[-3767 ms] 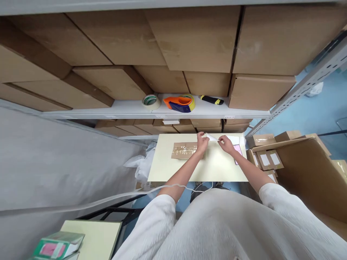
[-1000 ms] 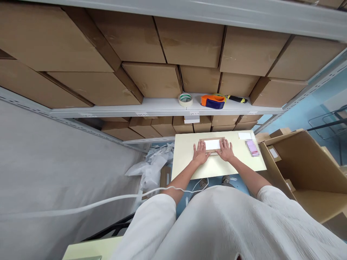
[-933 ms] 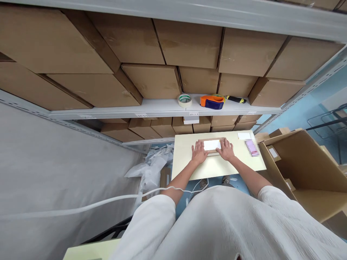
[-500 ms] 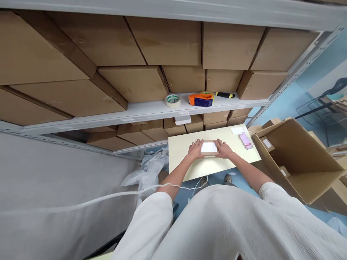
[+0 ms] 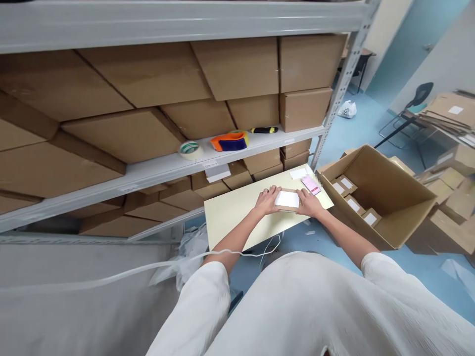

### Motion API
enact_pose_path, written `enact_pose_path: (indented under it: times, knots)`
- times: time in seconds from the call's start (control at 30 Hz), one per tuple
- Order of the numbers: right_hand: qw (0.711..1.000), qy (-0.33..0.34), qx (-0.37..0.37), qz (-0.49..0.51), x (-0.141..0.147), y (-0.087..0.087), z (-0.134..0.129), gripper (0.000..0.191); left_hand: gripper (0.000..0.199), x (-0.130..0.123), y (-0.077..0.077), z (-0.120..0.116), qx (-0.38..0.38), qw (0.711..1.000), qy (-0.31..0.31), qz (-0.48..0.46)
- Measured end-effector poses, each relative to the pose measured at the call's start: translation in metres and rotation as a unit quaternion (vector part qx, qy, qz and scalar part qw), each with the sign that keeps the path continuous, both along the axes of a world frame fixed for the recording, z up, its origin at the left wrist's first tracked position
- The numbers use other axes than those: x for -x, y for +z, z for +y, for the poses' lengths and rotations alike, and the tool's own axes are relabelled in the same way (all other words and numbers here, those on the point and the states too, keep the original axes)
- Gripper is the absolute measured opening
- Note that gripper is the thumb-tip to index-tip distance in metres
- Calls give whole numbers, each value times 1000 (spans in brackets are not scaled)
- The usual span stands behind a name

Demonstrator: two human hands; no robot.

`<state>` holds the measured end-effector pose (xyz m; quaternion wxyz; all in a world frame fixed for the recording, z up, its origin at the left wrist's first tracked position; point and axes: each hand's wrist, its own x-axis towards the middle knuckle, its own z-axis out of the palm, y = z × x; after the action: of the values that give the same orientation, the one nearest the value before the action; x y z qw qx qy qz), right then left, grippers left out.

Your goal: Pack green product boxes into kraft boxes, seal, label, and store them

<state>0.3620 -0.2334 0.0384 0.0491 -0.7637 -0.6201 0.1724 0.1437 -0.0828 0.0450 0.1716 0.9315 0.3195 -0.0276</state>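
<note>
A small cardboard box (image 5: 288, 208) with a white label (image 5: 287, 199) on its top is at the pale yellow table (image 5: 230, 215). My left hand (image 5: 267, 199) grips its left end, and my right hand (image 5: 308, 203) grips its right end. Both sets of fingers are closed round the sides. Whether the box rests on the table or hangs just over it, I cannot tell. Beyond my right hand lie a phone (image 5: 310, 185) with a pink screen and a white slip of paper (image 5: 298, 173).
Right of the table stands a large open carton (image 5: 401, 198) holding several small labelled boxes (image 5: 354, 204). Ahead, a metal shelf (image 5: 156, 173) full of cartons bears a tape roll (image 5: 191, 150), an orange-and-blue tape dispenser (image 5: 230, 142) and a yellow-black cutter (image 5: 264, 130). A white cable (image 5: 148, 268) crosses my left arm.
My view has swung to the right, showing more of the large carton's inside. Both hands keep hold of the small box, which has shifted slightly toward the phone end of the table.
</note>
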Motion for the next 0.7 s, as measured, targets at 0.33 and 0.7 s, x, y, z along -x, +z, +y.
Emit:
enact_pose_path:
  times: [0.33,0.7]
  knots:
    - [991,-96,-86,-35,-176,39,-127,115,124,-207,42,-76,-64,990,-109,-57]
    - [969,-228,-57,-70,-302,53,-239,114,124,-384,40,-151,-55,968,-216,-117]
